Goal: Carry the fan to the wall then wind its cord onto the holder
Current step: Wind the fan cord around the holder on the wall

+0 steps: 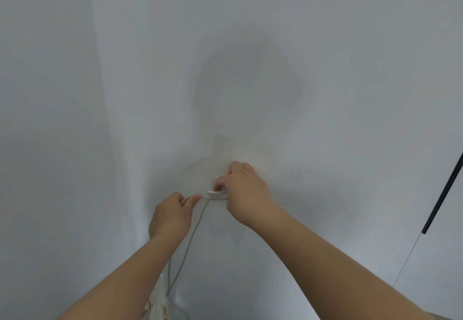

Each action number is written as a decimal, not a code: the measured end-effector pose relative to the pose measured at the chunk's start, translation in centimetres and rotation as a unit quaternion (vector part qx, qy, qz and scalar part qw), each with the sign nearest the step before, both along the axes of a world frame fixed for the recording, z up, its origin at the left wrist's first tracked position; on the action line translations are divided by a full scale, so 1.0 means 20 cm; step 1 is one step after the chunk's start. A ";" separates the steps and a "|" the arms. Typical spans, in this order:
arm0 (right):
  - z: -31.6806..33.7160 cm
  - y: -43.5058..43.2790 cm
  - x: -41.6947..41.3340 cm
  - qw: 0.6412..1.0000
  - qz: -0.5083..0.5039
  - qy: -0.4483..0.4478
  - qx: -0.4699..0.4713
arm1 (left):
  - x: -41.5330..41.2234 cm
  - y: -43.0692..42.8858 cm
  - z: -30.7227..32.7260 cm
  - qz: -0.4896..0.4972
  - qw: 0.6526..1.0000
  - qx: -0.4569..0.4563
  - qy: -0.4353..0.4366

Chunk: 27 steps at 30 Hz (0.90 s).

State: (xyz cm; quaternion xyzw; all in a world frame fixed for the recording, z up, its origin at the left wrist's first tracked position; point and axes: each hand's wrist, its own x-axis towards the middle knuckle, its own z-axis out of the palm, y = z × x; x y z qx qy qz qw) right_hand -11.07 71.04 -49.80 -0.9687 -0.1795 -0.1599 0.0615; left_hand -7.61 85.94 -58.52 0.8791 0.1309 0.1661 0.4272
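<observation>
Forearms raised, your left hand (pixel 172 215) pinches the cord (pixel 200 217) just left of the wall (pixel 325 81) holder (pixel 216 195), which your right hand (pixel 246 192) grips; the cord hangs steeply down to the fan (pixel 157 303).

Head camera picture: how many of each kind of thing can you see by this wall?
Hands: 2 (left hand, right hand)
Cord: 1
Holder: 1
Fan, only partly in view: 1
Black rod: 1
Thin string: 1
Total: 7
</observation>
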 end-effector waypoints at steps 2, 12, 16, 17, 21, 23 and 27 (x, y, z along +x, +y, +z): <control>0.00 0.00 0.00 1.000 -0.003 0.002 -0.003 | 0.01 -0.01 0.02 0.002 0.999 -0.037 -0.015; -0.01 0.00 -0.01 1.000 -0.007 0.004 0.007 | 0.01 -0.08 0.08 0.033 0.994 -0.067 -0.074; -0.02 0.01 0.00 1.000 -0.007 -0.014 0.009 | -0.01 -0.10 0.10 0.035 0.992 -0.058 -0.110; -0.03 0.01 0.00 1.000 -0.006 -0.020 0.012 | -0.02 -0.10 0.11 0.035 0.991 -0.056 -0.117; -0.05 0.03 0.01 0.997 -0.017 -0.062 0.034 | -0.05 -0.09 0.10 0.022 0.987 -0.063 -0.148; -0.07 0.06 0.02 0.995 -0.033 -0.090 0.027 | -0.07 -0.08 0.10 0.013 0.985 -0.063 -0.161; -0.10 0.12 0.04 0.987 -0.059 -0.151 0.014 | -0.10 -0.07 0.11 -0.005 0.982 -0.064 -0.177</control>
